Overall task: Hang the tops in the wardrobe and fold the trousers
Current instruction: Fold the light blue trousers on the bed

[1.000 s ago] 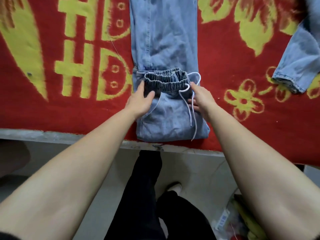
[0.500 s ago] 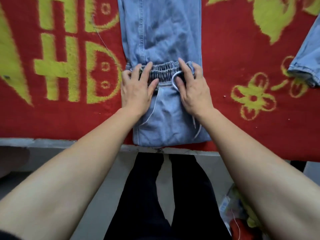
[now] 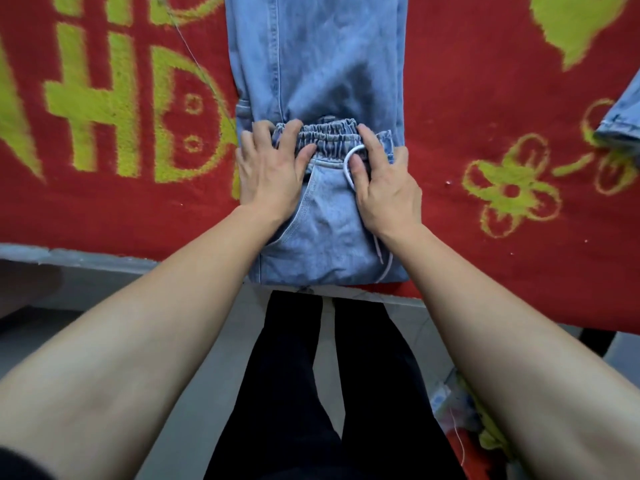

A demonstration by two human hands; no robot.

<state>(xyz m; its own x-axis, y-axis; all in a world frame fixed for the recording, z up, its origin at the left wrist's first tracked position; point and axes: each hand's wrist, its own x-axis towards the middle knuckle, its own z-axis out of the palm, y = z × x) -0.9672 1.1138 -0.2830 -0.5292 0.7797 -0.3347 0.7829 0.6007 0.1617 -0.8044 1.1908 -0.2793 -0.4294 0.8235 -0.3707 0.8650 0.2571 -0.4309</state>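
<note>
Light blue jeans (image 3: pixel 318 64) lie lengthwise on the red blanket, their top part folded back over the legs. The elastic waistband (image 3: pixel 329 136) sits across the middle of the fold, with a white drawstring (image 3: pixel 349 174) looping out of it. My left hand (image 3: pixel 273 171) presses flat on the left end of the waistband. My right hand (image 3: pixel 384 185) presses on the right end, its thumb lying by the drawstring loop. The folded edge of the jeans reaches the near edge of the surface.
A red blanket (image 3: pixel 485 81) with yellow patterns covers the surface; its grey front edge (image 3: pixel 86 258) runs below. Another denim garment's cuff (image 3: pixel 620 126) pokes in at the right. My black-trousered legs (image 3: pixel 294 375) stand on the grey floor, with colourful clutter (image 3: pixel 464 431) at the bottom right.
Both hands have slid up from the sides of the folded part onto the waistband and flattened it. The drawstring now lies under my right hand.
</note>
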